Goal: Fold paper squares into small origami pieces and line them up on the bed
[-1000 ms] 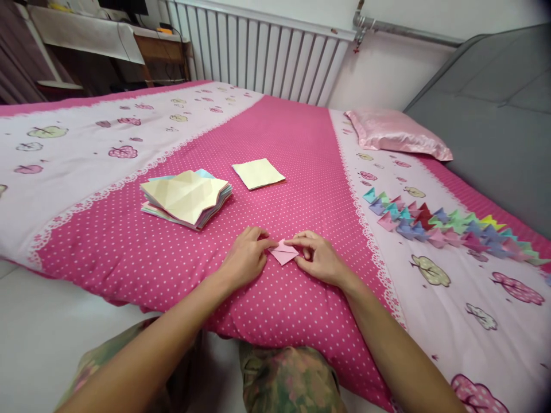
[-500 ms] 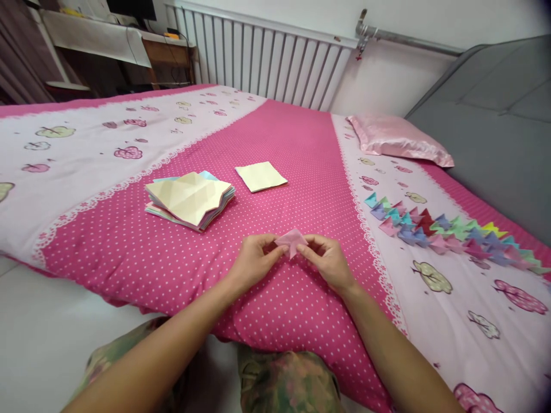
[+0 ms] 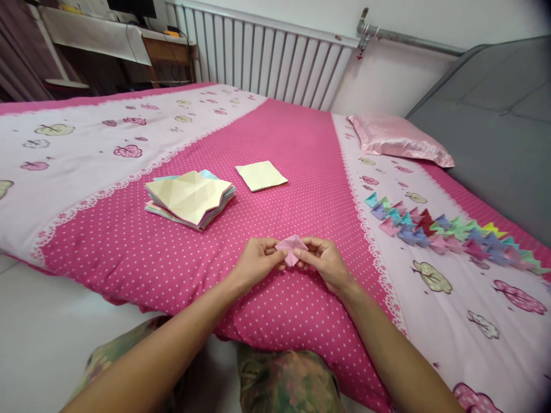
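One pink paper piece [image 3: 291, 249], pressed flat on the bed [image 3: 279, 143] a second earlier, was now lifted just above it, pinched between left hand [image 3: 257, 263] and right hand [image 3: 326, 263], so creasing had given way to in-air shaping, near the paper stack [image 3: 189, 198].

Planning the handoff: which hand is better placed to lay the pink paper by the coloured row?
Likely right: the right hand holds the pink paper too, and the coloured row lies on its side.
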Demonstrator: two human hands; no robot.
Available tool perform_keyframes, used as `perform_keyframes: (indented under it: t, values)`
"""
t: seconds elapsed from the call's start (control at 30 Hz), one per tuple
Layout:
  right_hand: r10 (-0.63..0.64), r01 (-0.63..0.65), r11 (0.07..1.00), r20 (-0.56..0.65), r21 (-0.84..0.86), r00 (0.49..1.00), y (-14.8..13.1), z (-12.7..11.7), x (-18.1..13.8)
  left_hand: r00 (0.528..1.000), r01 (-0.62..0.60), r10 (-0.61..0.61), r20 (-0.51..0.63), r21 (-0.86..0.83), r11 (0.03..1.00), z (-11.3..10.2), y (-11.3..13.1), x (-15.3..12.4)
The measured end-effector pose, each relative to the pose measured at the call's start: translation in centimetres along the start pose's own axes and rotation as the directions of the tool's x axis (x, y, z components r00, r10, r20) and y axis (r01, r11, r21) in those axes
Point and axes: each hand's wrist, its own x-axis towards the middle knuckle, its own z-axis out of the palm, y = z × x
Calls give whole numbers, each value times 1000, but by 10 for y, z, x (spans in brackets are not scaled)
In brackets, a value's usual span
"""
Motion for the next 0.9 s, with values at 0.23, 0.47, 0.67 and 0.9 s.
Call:
perform_keyframes:
  t: [0.23,0.47,0.67,0.9]
  values:
    - [0,1,999,-20,53,1000,4,-2,2,1000,25,-24,14,-107,994,-1,4,-2]
    - [-46,48,995,-24,91,999,4,-3,3,998,48,-58,-31,-241,969,1,6,-4]
    - [-240,243,966,40,-89,970,-2,-6,-2,999,6,-12,-31,-186,983,1,6,-7]
    - [-356,351,907,24,-234,934,-6,2,-4,994,-102,96,-56,-102,990,-1,0,-5]
